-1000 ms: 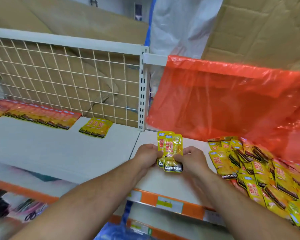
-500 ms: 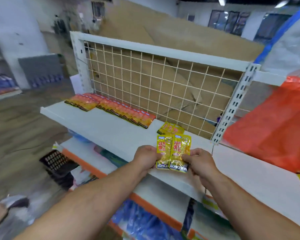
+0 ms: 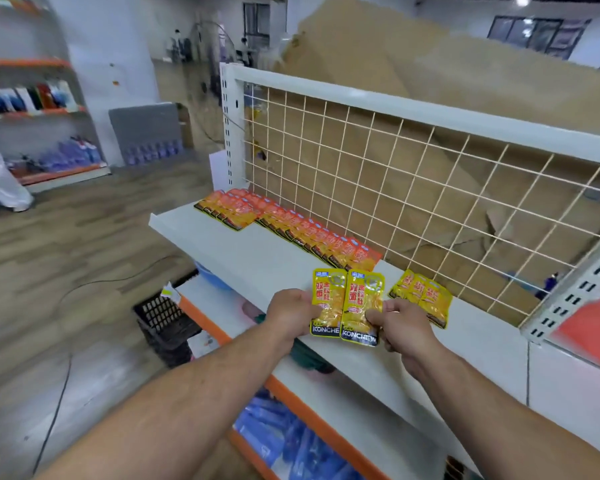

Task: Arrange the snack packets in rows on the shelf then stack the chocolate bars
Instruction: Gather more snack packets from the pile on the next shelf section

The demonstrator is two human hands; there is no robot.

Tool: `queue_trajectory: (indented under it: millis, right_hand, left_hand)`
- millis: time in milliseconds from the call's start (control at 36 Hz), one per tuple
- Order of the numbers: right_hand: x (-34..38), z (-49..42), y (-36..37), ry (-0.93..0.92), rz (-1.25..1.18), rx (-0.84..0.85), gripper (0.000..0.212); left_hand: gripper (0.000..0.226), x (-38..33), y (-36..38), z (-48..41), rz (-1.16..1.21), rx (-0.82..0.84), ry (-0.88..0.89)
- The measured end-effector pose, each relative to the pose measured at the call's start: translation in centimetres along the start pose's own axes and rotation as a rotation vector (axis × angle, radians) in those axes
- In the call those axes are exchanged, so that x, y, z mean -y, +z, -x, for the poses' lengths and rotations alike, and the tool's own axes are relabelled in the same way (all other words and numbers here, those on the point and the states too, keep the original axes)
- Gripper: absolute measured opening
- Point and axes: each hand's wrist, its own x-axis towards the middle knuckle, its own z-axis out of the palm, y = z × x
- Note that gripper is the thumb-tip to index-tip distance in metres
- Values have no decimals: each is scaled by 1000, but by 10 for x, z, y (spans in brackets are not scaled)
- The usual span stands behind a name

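Pinching: two glossy yellow packets (image 3: 347,306), left hand (image 3: 290,315) and right hand (image 3: 407,329) curled on the edges.
Shelf (image 3: 257,251): white, orange packet row (image 3: 291,226) far.
Room: wooden floor (image 3: 66,254) left.

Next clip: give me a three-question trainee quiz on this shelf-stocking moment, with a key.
1. True or false: the left hand and the right hand both grip the held yellow packets.
2. Which packets form the long row along the wire grid? A) orange packets B) blue packets C) green packets
3. Fill in: in the picture, the small yellow group on the shelf lies to the ____ of the held yellow packets.
Key: 1 true; 2 A; 3 right.
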Motion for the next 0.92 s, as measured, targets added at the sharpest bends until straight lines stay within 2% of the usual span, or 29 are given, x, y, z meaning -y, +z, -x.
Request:
queue_trajectory:
  millis: [167,417,583,833,917]
  right_hand:
    - [11,-49,8,5,11,7,37]
    - [25,-101,-8,28,22,-33,37]
    - [24,-112,-26,60,23,-118,36]
    - [0,-99,-70,163,-5,-318,39]
    - [-10,-89,-85,205,-43,-399,32]
  left_hand:
    - [20,-20,4,-41,-41,-6,25]
    - [21,-51,31,-89,-65,47,43]
    - [14,-62,57,-111,-148,149,55]
    - [22,-70,118,-125,-235,383,66]
    - [18,-68,139,-122,-321,442,96]
